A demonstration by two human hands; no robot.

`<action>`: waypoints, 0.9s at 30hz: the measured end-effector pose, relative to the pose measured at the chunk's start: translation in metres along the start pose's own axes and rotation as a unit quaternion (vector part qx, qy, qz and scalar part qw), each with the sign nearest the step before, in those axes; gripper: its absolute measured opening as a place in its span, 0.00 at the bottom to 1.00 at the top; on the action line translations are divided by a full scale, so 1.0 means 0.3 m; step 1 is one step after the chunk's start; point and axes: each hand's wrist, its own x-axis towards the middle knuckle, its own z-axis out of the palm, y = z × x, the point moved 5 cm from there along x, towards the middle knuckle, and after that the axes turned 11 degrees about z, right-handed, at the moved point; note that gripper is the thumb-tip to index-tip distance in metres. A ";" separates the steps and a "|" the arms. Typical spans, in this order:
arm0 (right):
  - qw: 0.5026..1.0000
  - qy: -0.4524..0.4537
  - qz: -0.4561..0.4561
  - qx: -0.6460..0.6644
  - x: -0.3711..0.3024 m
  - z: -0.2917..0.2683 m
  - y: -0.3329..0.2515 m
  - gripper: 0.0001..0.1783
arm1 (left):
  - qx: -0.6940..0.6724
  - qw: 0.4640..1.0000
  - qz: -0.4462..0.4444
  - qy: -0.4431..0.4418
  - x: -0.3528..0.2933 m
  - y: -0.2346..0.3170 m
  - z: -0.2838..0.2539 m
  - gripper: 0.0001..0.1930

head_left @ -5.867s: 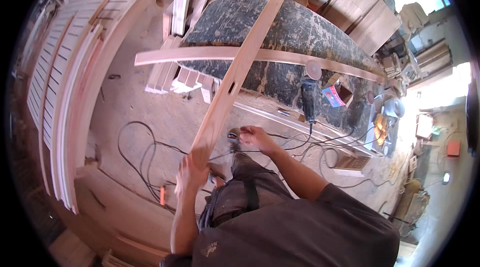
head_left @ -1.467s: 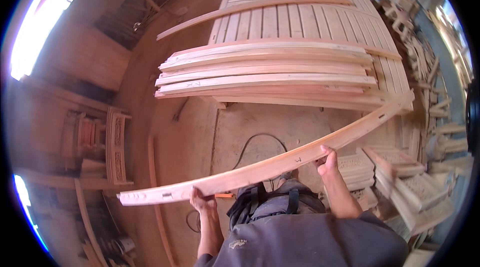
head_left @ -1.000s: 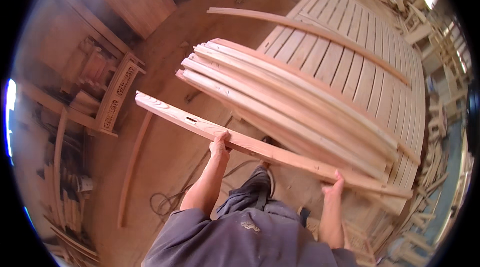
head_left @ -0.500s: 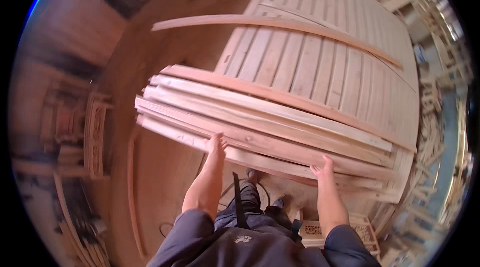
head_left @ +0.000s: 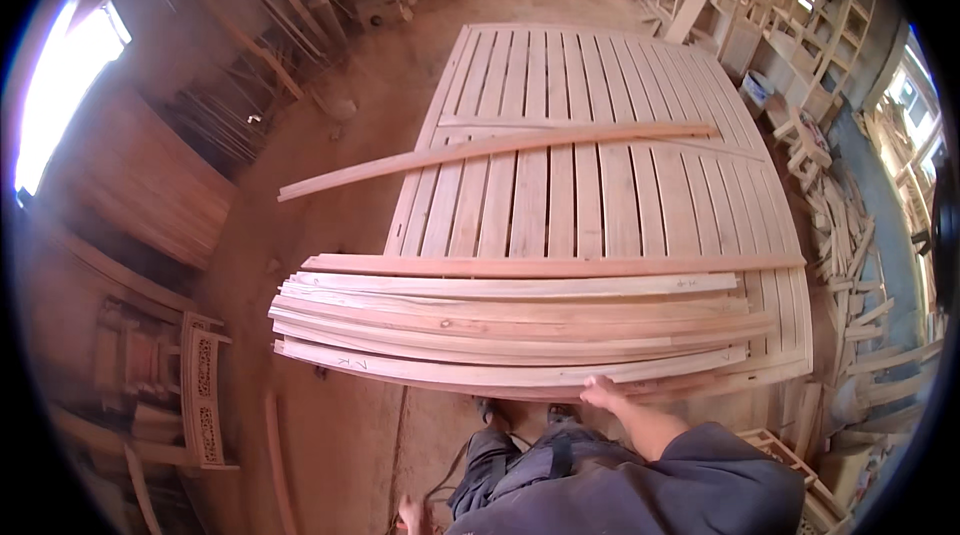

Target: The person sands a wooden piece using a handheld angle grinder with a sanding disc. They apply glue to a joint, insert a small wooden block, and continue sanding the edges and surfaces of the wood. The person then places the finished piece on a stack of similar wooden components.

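Note:
A row of long pale wooden strips (head_left: 440,313) lies side by side across the near end of a large slatted wooden panel (head_left: 530,200). Their left ends jut past the panel's edge. My right hand (head_left: 602,393) is at the near edge of the closest strip (head_left: 480,372), fingers curled against it, right of the middle. Down at the lower edge, my left hand (head_left: 410,513) hangs beside my leg, away from the wood; its fingers are small and partly cut off. Another long strip (head_left: 490,147) lies slantwise across the panel, its left end overhanging.
Scrap wood (head_left: 850,245) is heaped along the right side, with a white bucket (head_left: 757,87) farther back. Carved wooden pieces (head_left: 205,395) stand at the left. One strip (head_left: 280,465) lies on the floor at left, and a cable (head_left: 450,480) runs near my feet.
My left hand has come off the strips and dropped to my side. My right hand has moved to the closest strip's near edge. The view has tilted up and turned.

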 end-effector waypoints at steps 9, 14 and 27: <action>0.987 -0.081 0.080 -0.115 -0.082 -0.136 0.392 0.08 | 0.324 0.936 -0.101 -0.094 -0.512 -0.307 -0.011 0.25; 0.972 -0.134 0.189 0.048 -0.248 -0.257 0.239 0.03 | 0.308 0.948 -0.009 -0.084 -0.686 -0.438 -0.060 0.27; 0.977 -0.213 0.000 -0.015 -0.264 0.269 -0.586 0.16 | -0.269 0.916 0.165 0.248 -0.635 0.479 -0.831 0.22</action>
